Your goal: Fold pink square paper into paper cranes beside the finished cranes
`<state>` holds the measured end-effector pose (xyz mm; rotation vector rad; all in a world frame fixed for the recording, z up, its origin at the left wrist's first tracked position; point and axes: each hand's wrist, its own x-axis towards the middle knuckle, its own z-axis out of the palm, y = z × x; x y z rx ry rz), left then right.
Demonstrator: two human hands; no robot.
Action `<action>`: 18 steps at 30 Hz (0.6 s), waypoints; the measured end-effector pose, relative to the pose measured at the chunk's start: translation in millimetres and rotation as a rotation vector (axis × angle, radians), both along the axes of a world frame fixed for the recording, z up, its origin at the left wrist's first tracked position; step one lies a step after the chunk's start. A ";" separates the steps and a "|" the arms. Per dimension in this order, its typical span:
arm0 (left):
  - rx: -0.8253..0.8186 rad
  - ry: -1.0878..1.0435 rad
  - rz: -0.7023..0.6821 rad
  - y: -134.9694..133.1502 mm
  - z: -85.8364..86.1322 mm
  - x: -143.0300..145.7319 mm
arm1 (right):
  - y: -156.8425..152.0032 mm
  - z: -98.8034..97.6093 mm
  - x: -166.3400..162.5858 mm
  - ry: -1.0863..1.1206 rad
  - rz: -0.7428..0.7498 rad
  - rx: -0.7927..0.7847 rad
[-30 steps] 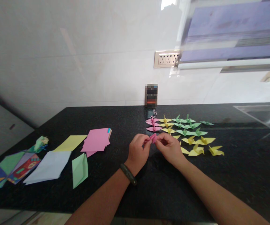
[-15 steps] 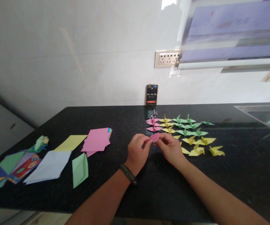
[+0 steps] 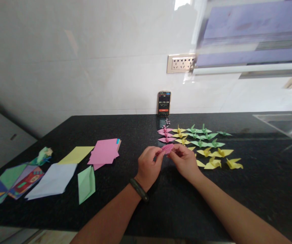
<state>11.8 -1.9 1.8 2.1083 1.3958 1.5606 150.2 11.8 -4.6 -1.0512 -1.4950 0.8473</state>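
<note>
Above the counter (image 3: 186,213), left hand (image 3: 149,164) and right hand (image 3: 185,162) both pinch a pink paper (image 3: 167,148), seemingly part-folded; finished birds (image 3: 213,163) sit in rows beyond, unfolded sheets (image 3: 104,152) lie off left

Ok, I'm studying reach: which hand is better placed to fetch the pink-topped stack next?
Probably the left hand: it is nearer the pink-topped stack than the right hand; both pinch the folded pink piece.

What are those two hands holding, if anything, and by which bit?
A small folded pink paper. The left hand pinches its left end, and the right hand its right side, each between thumb and fingers.
</note>
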 end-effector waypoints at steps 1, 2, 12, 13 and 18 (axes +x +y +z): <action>-0.005 -0.002 -0.012 0.0 0.6 0.0 | -0.5 0.9 -0.1 -0.009 -0.011 0.001; -0.015 -0.004 -0.026 0.1 0.9 0.0 | -0.9 1.6 -0.2 -0.015 -0.019 0.002; -0.366 -0.245 -0.218 8.9 -7.3 -1.1 | -2.5 2.9 0.8 -0.158 0.012 0.095; -0.391 -0.257 -0.229 9.6 -8.7 -1.0 | -2.4 2.5 0.9 -0.187 0.011 0.100; -0.391 -0.186 -0.199 9.7 -11.8 -1.4 | -1.0 -2.2 1.3 -0.269 -0.022 0.062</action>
